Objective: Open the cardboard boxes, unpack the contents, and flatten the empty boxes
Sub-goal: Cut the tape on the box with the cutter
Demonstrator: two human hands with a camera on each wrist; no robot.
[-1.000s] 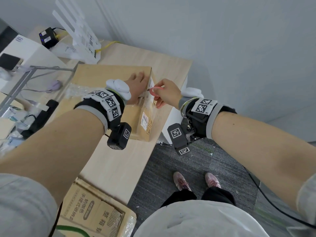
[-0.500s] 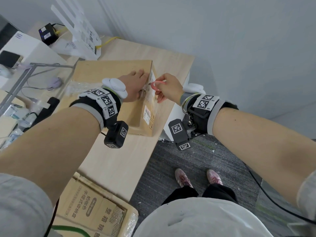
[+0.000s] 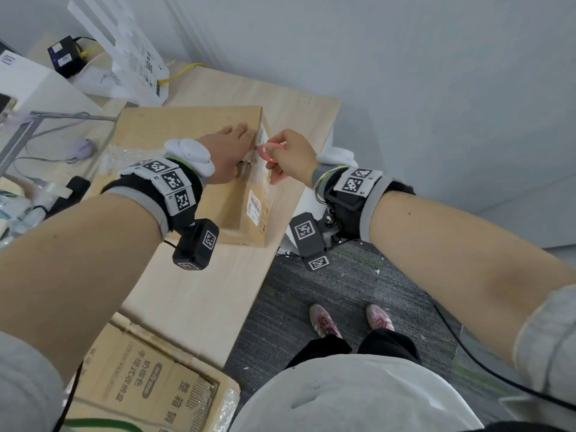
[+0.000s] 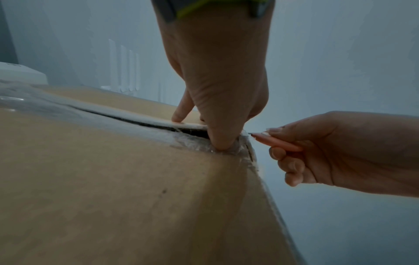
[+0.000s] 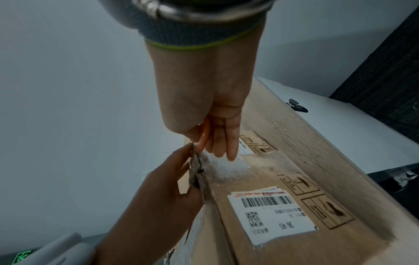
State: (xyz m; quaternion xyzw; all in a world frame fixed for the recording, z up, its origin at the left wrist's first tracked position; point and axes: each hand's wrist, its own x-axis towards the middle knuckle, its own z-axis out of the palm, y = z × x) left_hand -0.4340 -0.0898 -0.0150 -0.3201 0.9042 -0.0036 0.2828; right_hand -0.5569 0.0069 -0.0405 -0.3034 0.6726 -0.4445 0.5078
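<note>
Looking down from the head view, I find the large brown cardboard box [image 3: 187, 157] lying on the pale wooden desk [image 3: 199, 300], its long axis running away from me. My left hand [image 3: 226, 157] presses flat, fingers straight, on the box's top at its right end. My right hand [image 3: 291, 155], just right of that end, pinches a pink ring-handled cutter [image 3: 269, 150].

Left wrist view: the cutter's tip [image 4: 251, 134] meets the clear tape [image 4: 226, 152] at the box's upper end edge. The top seam [image 4: 140, 122] gapes darkly; contents are hidden.

Right wrist view: the remaining tape [image 5: 226, 166] runs down the labelled end face, below the cutter. I judge a downward stroke comes next.
</note>
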